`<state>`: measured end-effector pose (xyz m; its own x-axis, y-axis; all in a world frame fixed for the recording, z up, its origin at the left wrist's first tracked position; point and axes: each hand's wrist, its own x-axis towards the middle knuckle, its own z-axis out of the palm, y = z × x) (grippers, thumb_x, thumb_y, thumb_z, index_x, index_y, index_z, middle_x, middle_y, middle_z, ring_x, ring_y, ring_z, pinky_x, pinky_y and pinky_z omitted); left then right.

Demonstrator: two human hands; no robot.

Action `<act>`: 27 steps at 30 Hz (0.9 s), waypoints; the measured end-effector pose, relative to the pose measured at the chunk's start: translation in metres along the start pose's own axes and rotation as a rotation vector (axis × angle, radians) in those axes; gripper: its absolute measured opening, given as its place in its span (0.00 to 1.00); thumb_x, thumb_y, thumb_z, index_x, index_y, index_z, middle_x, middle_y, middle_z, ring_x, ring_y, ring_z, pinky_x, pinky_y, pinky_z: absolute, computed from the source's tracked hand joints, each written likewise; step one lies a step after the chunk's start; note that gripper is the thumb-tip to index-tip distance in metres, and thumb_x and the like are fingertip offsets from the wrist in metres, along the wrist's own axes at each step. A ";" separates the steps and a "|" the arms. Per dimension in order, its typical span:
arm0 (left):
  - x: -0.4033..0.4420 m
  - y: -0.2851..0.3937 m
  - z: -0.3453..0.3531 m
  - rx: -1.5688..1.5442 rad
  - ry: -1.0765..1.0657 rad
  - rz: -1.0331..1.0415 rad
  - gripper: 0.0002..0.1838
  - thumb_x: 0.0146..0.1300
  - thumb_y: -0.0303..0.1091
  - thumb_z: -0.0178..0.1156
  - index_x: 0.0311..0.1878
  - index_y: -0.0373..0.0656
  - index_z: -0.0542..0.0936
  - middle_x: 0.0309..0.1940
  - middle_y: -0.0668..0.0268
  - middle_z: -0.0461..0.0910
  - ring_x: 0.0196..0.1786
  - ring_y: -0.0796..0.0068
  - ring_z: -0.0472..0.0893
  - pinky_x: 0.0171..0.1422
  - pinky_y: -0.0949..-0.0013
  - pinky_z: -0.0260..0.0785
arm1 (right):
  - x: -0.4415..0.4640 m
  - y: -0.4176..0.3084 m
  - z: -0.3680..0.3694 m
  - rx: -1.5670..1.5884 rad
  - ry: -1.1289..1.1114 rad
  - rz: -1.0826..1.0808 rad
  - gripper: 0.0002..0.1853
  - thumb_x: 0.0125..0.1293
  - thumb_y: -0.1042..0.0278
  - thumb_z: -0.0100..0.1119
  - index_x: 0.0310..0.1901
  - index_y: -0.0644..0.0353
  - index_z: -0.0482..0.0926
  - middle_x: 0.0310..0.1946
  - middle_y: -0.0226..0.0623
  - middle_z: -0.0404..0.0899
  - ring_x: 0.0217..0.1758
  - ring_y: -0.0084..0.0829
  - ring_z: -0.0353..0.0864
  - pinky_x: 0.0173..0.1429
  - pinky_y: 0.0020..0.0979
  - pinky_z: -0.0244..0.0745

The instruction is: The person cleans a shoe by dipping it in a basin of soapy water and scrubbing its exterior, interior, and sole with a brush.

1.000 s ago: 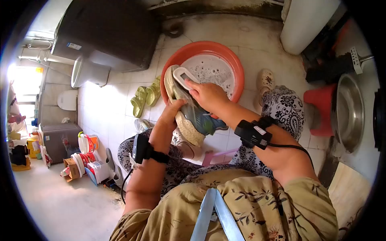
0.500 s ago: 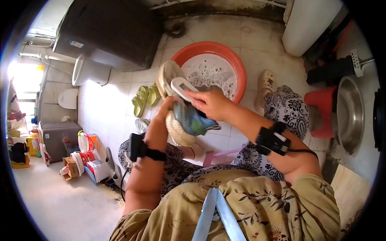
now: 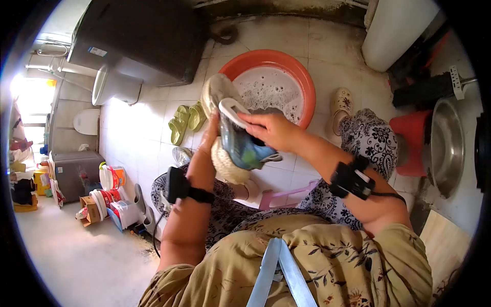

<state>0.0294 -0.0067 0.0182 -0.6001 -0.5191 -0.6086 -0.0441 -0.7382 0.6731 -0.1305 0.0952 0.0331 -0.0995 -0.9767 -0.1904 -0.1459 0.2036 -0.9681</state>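
Note:
My left hand (image 3: 209,134) grips a blue-green sneaker (image 3: 240,149) with a thick cream sole, holding it tilted in front of my knees. The fingers on the shoe's far side are partly hidden. In my right hand (image 3: 273,132) is a white scrub brush (image 3: 233,112) with a loop handle, pressed against the upper of the sneaker. Just beyond the shoe, an orange-red basin (image 3: 309,92) holds foamy, greyish water, and something dark shows in it near my right hand.
Green clogs (image 3: 178,125) lie left of the basin. A pink plastic stool (image 3: 289,194) is between my legs. On the right stand a red bucket (image 3: 409,143) and a metal bowl (image 3: 447,148). Several tubs (image 3: 112,177) sit at the left, and a dark cabinet (image 3: 138,41) stands at the back left.
The view has shifted slightly. Both hands keep their holds, and the brush has moved a little on the sneaker, whose side now shows more sharply.

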 end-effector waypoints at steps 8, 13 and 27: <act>0.012 0.004 -0.034 -0.127 -0.024 0.042 0.35 0.64 0.58 0.47 0.64 0.40 0.60 0.56 0.55 0.70 0.52 0.61 0.76 0.58 0.58 0.69 | -0.021 0.013 -0.002 -0.069 -0.093 -0.185 0.21 0.64 0.58 0.50 0.60 0.43 0.69 0.40 0.51 0.78 0.38 0.42 0.80 0.44 0.36 0.72; -0.005 -0.004 0.010 0.203 0.047 0.084 0.35 0.65 0.58 0.45 0.64 0.39 0.60 0.55 0.53 0.70 0.52 0.60 0.76 0.56 0.59 0.70 | -0.003 0.003 -0.003 -0.276 0.032 -0.037 0.20 0.63 0.57 0.51 0.58 0.40 0.71 0.36 0.47 0.79 0.35 0.46 0.79 0.41 0.38 0.73; 0.016 -0.016 0.011 0.088 0.149 0.035 0.34 0.63 0.59 0.47 0.63 0.42 0.62 0.53 0.54 0.72 0.50 0.58 0.76 0.55 0.57 0.71 | -0.003 0.003 -0.003 -0.198 0.082 0.029 0.19 0.63 0.56 0.51 0.56 0.39 0.72 0.23 0.45 0.78 0.23 0.42 0.79 0.29 0.41 0.73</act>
<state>0.0119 0.0014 0.0025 -0.4782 -0.6067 -0.6350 -0.0988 -0.6813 0.7253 -0.1341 0.0989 0.0312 -0.1850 -0.9631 -0.1956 -0.3317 0.2485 -0.9101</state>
